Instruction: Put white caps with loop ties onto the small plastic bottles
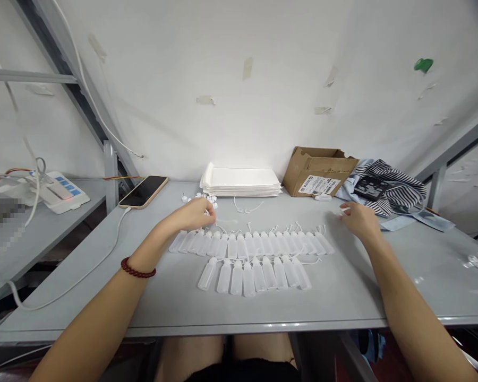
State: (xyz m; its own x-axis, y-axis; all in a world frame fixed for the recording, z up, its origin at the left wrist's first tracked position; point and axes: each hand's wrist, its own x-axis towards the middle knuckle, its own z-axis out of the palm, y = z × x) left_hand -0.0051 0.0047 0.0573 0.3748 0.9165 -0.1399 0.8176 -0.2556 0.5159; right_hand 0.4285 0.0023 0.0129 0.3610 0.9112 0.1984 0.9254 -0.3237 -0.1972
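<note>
Two rows of small translucent plastic bottles lie on the grey table, a longer back row (pixel 255 244) and a shorter front row (pixel 247 278). Thin white strips stick out from several of their tops. My left hand (pixel 195 213) is above the left end of the back row, fingers curled together beside a cluster of small white caps (pixel 212 200). What those fingers hold, if anything, is hidden. To the right of the rows, my right hand (pixel 360 218) has its fingers pinched, with a bit of something small and whitish at the tips, too small to name.
Behind the bottles stands a stack of white sheets (pixel 242 178). An open cardboard box (pixel 321 170) is against the wall, next to striped cloth (pixel 394 183). A phone (pixel 144 191) with a white cable (pixel 111 249) lies at left. Metal frame posts flank the table.
</note>
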